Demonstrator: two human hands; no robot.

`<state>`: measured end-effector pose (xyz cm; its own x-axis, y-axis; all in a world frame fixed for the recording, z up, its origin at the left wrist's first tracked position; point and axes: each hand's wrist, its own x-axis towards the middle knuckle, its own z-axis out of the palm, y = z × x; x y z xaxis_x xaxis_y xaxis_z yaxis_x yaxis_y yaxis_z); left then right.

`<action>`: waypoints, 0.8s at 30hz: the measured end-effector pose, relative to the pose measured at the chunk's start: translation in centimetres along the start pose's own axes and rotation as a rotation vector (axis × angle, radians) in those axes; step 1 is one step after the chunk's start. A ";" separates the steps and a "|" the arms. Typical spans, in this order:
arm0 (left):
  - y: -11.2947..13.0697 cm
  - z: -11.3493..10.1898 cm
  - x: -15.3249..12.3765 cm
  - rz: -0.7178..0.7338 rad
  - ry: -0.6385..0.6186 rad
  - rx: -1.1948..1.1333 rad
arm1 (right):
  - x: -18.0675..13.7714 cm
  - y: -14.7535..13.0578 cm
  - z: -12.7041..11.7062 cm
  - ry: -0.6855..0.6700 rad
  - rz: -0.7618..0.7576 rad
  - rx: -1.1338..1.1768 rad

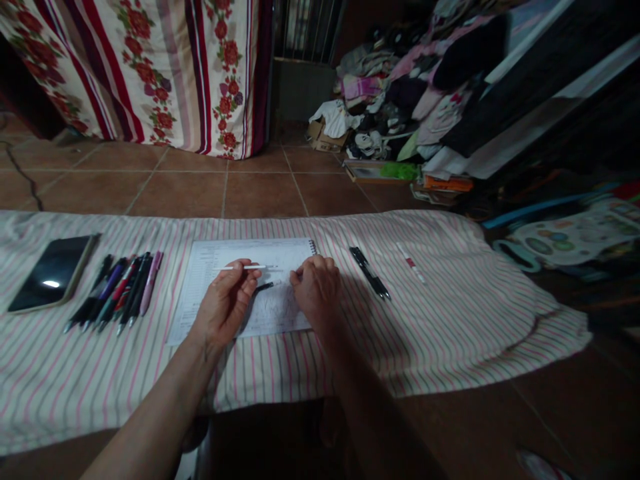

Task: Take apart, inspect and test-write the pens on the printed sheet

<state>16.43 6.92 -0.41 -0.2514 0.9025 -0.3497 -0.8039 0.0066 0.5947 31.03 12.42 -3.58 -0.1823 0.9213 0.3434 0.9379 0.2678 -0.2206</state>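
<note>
My left hand [227, 300] pinches a slim white pen refill [257, 267] between thumb and fingers. The refill lies level above a spiral notebook [200, 280] with printed or written pages, its tip pointing right. Over the notebook's right side, my right hand [317, 287] has its fingers curled together; whatever they hold, if anything, is hidden. A short black pen part [265, 287] rests on the page beside my left fingers. Right of the notebook lie black pens [370, 272] side by side, and farther right a white and red pen piece [412, 265].
A row of several pens [117, 290] and a phone [53, 273] lie on the left of the striped cloth [450, 320]. Beyond the table are a tiled floor [190, 187], a floral curtain [175, 73] and a heap of clothes [400, 93].
</note>
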 end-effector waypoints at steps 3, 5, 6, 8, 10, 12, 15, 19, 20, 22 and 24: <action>0.0 -0.1 0.1 0.014 -0.002 0.001 | 0.3 0.0 0.1 0.007 -0.003 0.080; 0.0 -0.2 0.1 0.017 0.000 0.000 | 0.6 0.0 0.0 0.016 0.027 0.153; 0.0 -0.2 0.1 0.012 0.001 0.001 | 0.7 0.0 -0.1 0.021 0.059 0.193; -0.1 -0.1 0.1 0.001 0.000 0.004 | 0.9 0.2 -0.2 0.011 0.150 0.293; -0.1 0.0 0.1 -0.001 0.005 0.010 | 1.1 0.5 -0.3 -0.031 0.252 0.437; -0.2 0.1 0.1 0.003 0.017 0.015 | 1.2 1.0 -0.2 -0.068 0.332 0.594; -0.2 0.2 0.2 0.002 0.039 0.017 | 1.4 1.8 0.4 -0.048 0.402 0.774; -0.1 0.2 0.2 0.012 0.045 0.011 | 1.6 2.9 0.9 0.002 0.481 1.002; -0.1 0.2 0.2 0.011 0.051 0.011 | 1.7 3.1 0.9 0.006 0.488 1.042; 0.0 0.1 0.1 0.010 0.069 0.011 | 1.7 3.3 0.6 0.007 0.485 1.084; 0.0 0.1 0.1 0.015 0.080 0.015 | 1.7 3.3 0.1 0.000 0.515 1.122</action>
<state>16.49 7.07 -0.39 -0.3058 0.8653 -0.3972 -0.7916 0.0007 0.6111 33.78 14.89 -3.79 0.1334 0.9910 -0.0152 0.1278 -0.0324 -0.9913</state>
